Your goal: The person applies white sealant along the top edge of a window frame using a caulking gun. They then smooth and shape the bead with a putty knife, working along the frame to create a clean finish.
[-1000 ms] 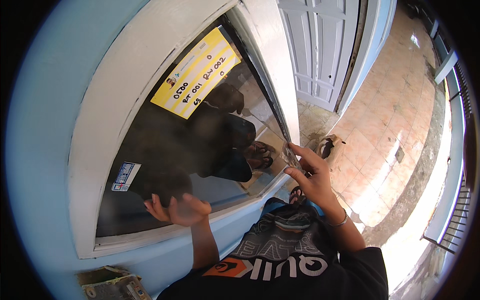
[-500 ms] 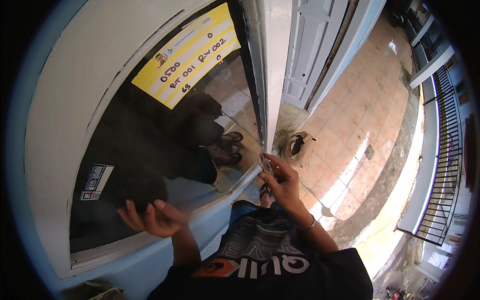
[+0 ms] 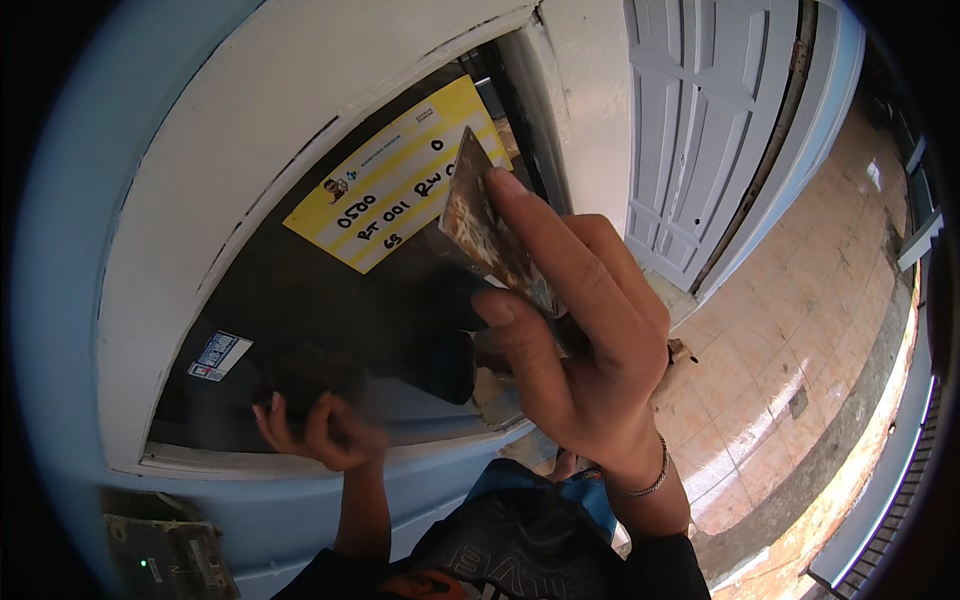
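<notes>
Raised in front of the window, my right hand (image 3: 595,330) pinches a thin flat scraper blade (image 3: 488,225) between thumb and fingers. Its face is brown and grey, with pale smears and stains, and the pointed end tilts up to the left. The hand hides whatever part of it lies in the palm. Lower left, my left hand (image 3: 330,435) is bent with its fingers apart and nothing visible in it, near the dark window glass (image 3: 400,330). Whether it touches the glass I cannot tell. Behind the blade, a yellow-striped sticker (image 3: 385,185) is on the glass.
A white window frame (image 3: 190,260) surrounds the glass, which also carries a small white-and-blue sticker (image 3: 220,356). Beyond stands a grey panelled door (image 3: 690,130). Tiled floor (image 3: 770,370) stretches to the right. At lower left a dusty box-like device (image 3: 165,555) shows a green light.
My right hand has come up from beside the window frame with the scraper blade, now close to the camera. The view has shifted, bringing the grey door further in.
</notes>
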Demonstrator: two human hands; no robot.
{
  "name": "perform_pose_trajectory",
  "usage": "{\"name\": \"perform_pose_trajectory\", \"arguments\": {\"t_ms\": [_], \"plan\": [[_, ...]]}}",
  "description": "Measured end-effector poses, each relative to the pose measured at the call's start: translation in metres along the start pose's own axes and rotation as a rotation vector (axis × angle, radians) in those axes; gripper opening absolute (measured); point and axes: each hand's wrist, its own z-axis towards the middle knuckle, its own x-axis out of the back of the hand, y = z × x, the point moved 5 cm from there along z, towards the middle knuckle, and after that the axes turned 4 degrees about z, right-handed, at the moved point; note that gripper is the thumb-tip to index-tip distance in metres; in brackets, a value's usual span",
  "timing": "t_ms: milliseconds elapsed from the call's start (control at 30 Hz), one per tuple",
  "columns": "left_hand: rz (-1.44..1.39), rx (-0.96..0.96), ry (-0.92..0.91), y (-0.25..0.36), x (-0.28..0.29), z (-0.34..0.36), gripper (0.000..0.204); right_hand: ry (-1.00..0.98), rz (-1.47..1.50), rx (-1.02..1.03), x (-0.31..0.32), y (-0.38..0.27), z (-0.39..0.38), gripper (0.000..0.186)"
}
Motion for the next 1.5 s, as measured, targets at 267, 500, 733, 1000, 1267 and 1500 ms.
{"name": "perform_pose_trajectory", "arguments": {"t_ms": [267, 500, 733, 1000, 1267, 1500], "plan": [[0.051, -0.033, -0.005, 0.005, -0.002, 0.005, 0.015, 0.309, -0.242, 0.316, -0.014, 0.01, 0.019, 0.048], [0.062, -0.058, -0.023, 0.006, -0.001, 0.005, 0.013, 0.389, -0.287, 0.478, -0.026, 0.018, 0.021, 0.048], [0.094, -0.085, -0.056, 0.004, 0.0, 0.005, 0.013, 0.382, -0.284, 0.491, -0.034, 0.018, 0.019, 0.047], [0.077, -0.079, 0.001, 0.005, -0.001, 0.005, 0.015, 0.292, -0.17, 0.352, -0.028, 0.022, 0.015, 0.042], [0.055, -0.076, 0.008, 0.005, 0.0, 0.005, 0.014, 0.285, -0.238, 0.293, -0.044, 0.018, 0.011, 0.052], [0.073, -0.114, 0.049, 0.008, -0.003, 0.007, 0.015, 0.348, -0.446, 0.485, -0.026, 0.011, 0.02, 0.055]]}}
